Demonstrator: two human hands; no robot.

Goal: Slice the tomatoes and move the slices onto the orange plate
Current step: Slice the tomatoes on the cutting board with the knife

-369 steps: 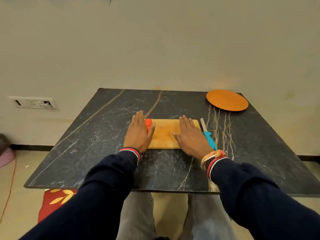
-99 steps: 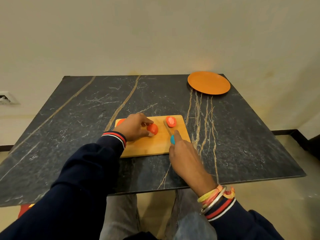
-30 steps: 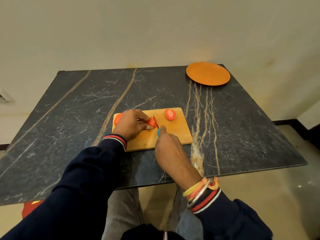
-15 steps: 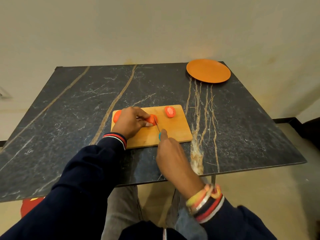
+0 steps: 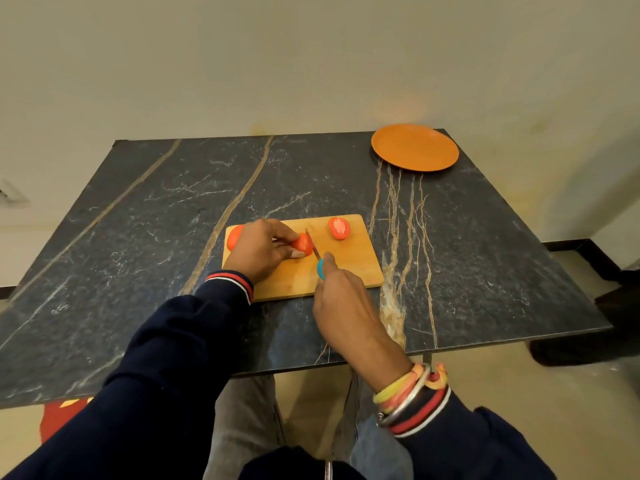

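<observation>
A wooden cutting board (image 5: 349, 268) lies on the dark marble table. My left hand (image 5: 258, 249) pins a red tomato piece (image 5: 302, 244) on the board with its fingertips. My right hand (image 5: 341, 299) grips a blue-handled knife (image 5: 320, 266), its blade resting against the right side of that piece. A cut tomato half (image 5: 339, 227) lies face up near the board's far right corner. Another tomato (image 5: 234, 236) peeks out behind my left hand at the board's left end. The orange plate (image 5: 415, 152) sits bare at the table's far right corner.
The marble table (image 5: 173, 220) meets a plain wall at its far edge. A wall socket (image 5: 8, 195) shows at the left. On the floor, a red patterned cushion (image 5: 57, 419) lies under the table's near left; my knees are below the near edge.
Over the last second the knife blade has stayed at the right side of the tomato piece under my left hand, shifting only slightly. The halved tomato on the board has not moved.
</observation>
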